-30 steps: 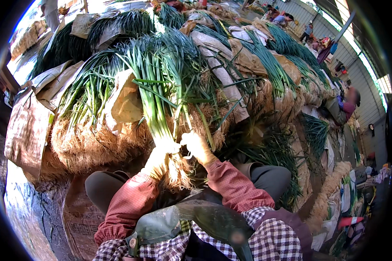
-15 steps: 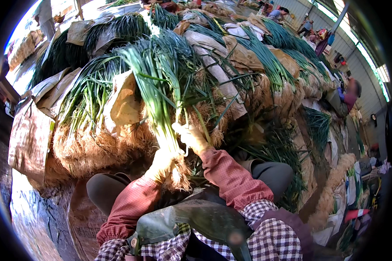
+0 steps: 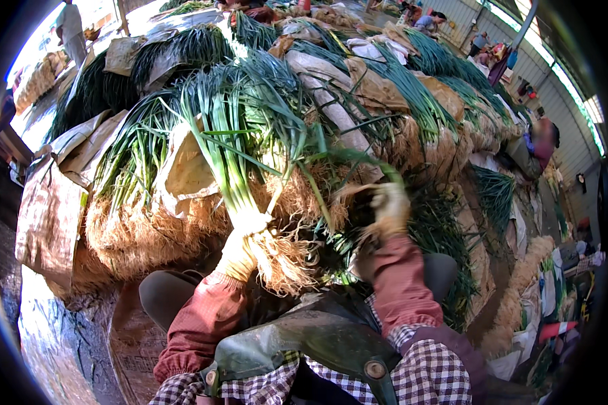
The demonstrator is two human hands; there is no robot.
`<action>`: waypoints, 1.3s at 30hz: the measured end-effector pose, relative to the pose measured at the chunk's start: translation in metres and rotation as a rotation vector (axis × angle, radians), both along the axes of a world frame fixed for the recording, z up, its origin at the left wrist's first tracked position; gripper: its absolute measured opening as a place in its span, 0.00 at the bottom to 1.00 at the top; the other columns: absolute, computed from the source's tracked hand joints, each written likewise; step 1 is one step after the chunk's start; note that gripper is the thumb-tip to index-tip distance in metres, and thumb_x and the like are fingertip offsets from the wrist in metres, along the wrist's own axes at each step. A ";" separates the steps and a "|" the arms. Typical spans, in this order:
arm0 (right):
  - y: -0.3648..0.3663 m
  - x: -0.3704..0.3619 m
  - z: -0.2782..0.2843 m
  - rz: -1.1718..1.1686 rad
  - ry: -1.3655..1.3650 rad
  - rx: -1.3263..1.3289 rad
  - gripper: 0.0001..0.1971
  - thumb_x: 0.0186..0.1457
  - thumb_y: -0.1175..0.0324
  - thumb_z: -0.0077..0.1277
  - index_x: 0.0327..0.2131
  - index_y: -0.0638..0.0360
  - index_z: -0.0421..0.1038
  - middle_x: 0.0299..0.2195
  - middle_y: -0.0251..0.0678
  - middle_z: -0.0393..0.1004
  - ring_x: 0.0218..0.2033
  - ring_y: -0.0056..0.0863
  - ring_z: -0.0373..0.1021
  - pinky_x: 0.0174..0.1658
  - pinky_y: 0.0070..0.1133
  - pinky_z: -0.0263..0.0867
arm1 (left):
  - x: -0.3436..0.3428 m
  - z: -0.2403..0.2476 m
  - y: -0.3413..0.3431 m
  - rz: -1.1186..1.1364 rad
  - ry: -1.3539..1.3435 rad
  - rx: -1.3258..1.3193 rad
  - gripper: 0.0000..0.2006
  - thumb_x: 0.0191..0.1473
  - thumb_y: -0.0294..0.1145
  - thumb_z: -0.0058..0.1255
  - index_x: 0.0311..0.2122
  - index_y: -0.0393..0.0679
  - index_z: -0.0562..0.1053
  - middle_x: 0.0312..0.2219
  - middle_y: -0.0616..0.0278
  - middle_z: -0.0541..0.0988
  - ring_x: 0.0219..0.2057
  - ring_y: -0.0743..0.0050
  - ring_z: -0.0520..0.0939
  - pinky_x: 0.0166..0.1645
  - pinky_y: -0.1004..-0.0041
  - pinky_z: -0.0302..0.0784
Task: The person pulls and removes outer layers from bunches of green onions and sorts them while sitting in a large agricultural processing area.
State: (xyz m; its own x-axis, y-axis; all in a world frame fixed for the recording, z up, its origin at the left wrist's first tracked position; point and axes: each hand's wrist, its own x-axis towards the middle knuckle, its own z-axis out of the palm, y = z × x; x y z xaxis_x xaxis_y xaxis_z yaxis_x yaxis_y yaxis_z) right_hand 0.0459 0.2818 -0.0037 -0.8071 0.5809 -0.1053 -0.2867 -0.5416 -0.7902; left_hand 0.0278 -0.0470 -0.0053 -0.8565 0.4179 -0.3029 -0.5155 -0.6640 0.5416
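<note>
My left hand [image 3: 242, 248], in a pale yellowish glove, is closed around a bunch of green onions [image 3: 231, 172] just above the roots. The stringy roots [image 3: 285, 262] spread out beside the hand, and the long leaves slant up and away onto the heap. To the right, my right hand [image 3: 390, 208], gloved too and smeared by motion, is closed on a loose green onion leaf [image 3: 368, 158] that trails back to the left. Thin brownish strands hang at that hand. Below it lies a dark pile of loose green leaves [image 3: 432, 236] by my right knee.
Large rows of green onions with matted roots [image 3: 138, 233] rise ahead, partly draped with tan sacking [image 3: 188, 169] and a pale wrapped sheet [image 3: 338, 121]. A person [image 3: 539, 148] sits at the far right; others work farther back. More root bundles [image 3: 520, 283] line the right side.
My right hand has left the bunch and swung right with a leaf. The left hand still grips the bunch, whose roots now fan out to the right.
</note>
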 end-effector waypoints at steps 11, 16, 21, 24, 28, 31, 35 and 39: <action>-0.105 -0.013 -0.010 0.629 -0.267 0.759 0.27 0.54 0.49 0.41 0.46 0.64 0.60 0.37 0.41 0.70 0.35 0.26 0.67 0.27 0.18 0.65 | -0.003 -0.013 -0.011 -0.176 0.045 0.095 0.11 0.41 0.25 0.46 0.34 0.34 0.70 0.30 0.54 0.73 0.27 0.69 0.74 0.32 0.73 0.73; -0.126 -0.085 -0.001 0.856 -0.119 0.335 0.15 0.54 0.64 0.46 0.42 0.63 0.68 0.26 0.26 0.68 0.21 0.09 0.61 0.18 0.09 0.55 | 0.006 -0.006 0.008 -0.142 0.139 -0.137 0.08 0.40 0.19 0.45 0.29 0.32 0.72 0.27 0.56 0.74 0.31 0.67 0.75 0.39 0.75 0.71; -0.087 -0.078 0.046 0.315 -0.069 0.479 0.08 0.53 0.68 0.46 0.32 0.62 0.71 0.21 0.29 0.70 0.14 0.10 0.59 0.17 0.08 0.55 | -0.006 -0.017 -0.018 -0.064 0.187 -0.063 0.08 0.37 0.21 0.48 0.28 0.31 0.71 0.27 0.54 0.75 0.33 0.62 0.76 0.41 0.69 0.72; 0.024 -0.058 0.040 -0.134 -0.121 0.644 0.13 0.50 0.61 0.49 0.33 0.62 0.71 0.21 0.30 0.72 0.17 0.17 0.65 0.22 0.16 0.62 | -0.002 0.026 -0.026 -0.128 0.080 0.119 0.09 0.39 0.21 0.48 0.29 0.30 0.71 0.28 0.49 0.75 0.32 0.55 0.77 0.41 0.62 0.74; 0.181 0.038 0.017 -0.599 0.097 -0.007 0.08 0.54 0.71 0.42 0.34 0.66 0.67 0.29 0.32 0.66 0.29 0.17 0.64 0.29 0.13 0.64 | -0.007 0.038 -0.021 -0.127 0.103 0.156 0.11 0.41 0.24 0.48 0.34 0.32 0.69 0.29 0.51 0.74 0.28 0.61 0.76 0.33 0.69 0.76; 0.147 0.039 -0.013 -0.411 -0.462 -0.039 0.14 0.52 0.70 0.43 0.43 0.64 0.63 0.39 0.43 0.66 0.37 0.31 0.66 0.33 0.23 0.68 | -0.012 0.031 -0.022 -0.111 0.066 0.189 0.10 0.42 0.23 0.47 0.34 0.33 0.69 0.28 0.52 0.74 0.28 0.62 0.77 0.30 0.71 0.76; 0.035 -0.026 -0.017 0.165 -0.579 0.581 0.14 0.49 0.64 0.50 0.39 0.58 0.68 0.30 0.33 0.74 0.20 0.26 0.72 0.22 0.18 0.67 | -0.013 0.020 -0.015 -0.131 -0.013 0.125 0.09 0.42 0.22 0.47 0.33 0.33 0.70 0.27 0.51 0.75 0.27 0.59 0.78 0.31 0.69 0.76; -0.044 -0.130 0.001 0.151 -0.244 1.438 0.19 0.48 0.64 0.50 0.45 0.55 0.63 0.41 0.42 0.68 0.33 0.34 0.70 0.35 0.24 0.67 | -0.015 0.013 -0.009 -0.128 0.000 0.169 0.10 0.41 0.23 0.49 0.33 0.32 0.70 0.28 0.51 0.75 0.31 0.58 0.77 0.35 0.68 0.75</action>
State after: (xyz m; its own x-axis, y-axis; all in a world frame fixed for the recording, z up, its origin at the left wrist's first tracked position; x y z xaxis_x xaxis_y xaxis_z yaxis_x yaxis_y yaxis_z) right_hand -0.0838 0.2376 -0.0028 -0.9159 0.2149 0.3391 -0.0829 0.7253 -0.6834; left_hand 0.0127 -0.0564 0.0073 -0.7931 0.5682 -0.2197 -0.6017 -0.6742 0.4283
